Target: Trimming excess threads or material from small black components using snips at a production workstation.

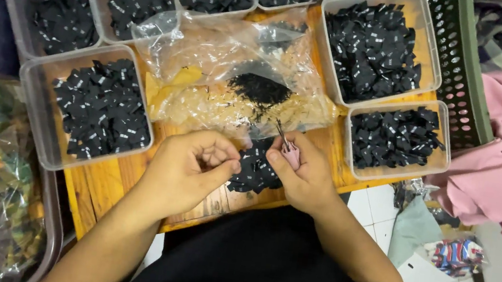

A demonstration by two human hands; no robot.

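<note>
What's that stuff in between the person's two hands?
In the head view, a small pile of black fabric labels lies on the wooden table between the left hand and the right hand.

Label-filled clear tubs (pixel 100 108) and a crumpled plastic bag (pixel 234 74) crowd the wooden board (pixel 110 180); only its near edge lies bare.

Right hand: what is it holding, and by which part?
The right hand grips small pink-handled thread snips by the handle, thin metal blades pointing up. The left hand is curled beside black fabric labels; its hold cannot be told.
</note>
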